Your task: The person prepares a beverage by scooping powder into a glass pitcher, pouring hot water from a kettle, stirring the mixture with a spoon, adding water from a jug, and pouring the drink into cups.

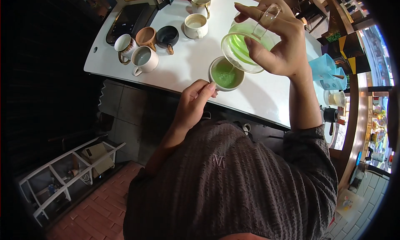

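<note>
My right hand [280, 42] is closed around the clear handle of a glass pitcher [239, 50], which is tilted with its mouth down toward me. Green liquid lies inside the pitcher, and a thin stream runs from its lip into a small white cup [231, 90]. Bubbly green liquid partly fills this cup. The fingers of my left hand [196, 99] pinch the near left side of the cup at the table's front edge. Whether the cup has a handle under those fingers is hidden.
Several mugs stand to the left on the white table [183, 75], among them a white mug [145, 59], a brown cup [146, 37] and a black cup [167, 37]. Behind them sits a black flat device [132, 22]. Blue plastic pitchers [324, 68] stand at the right.
</note>
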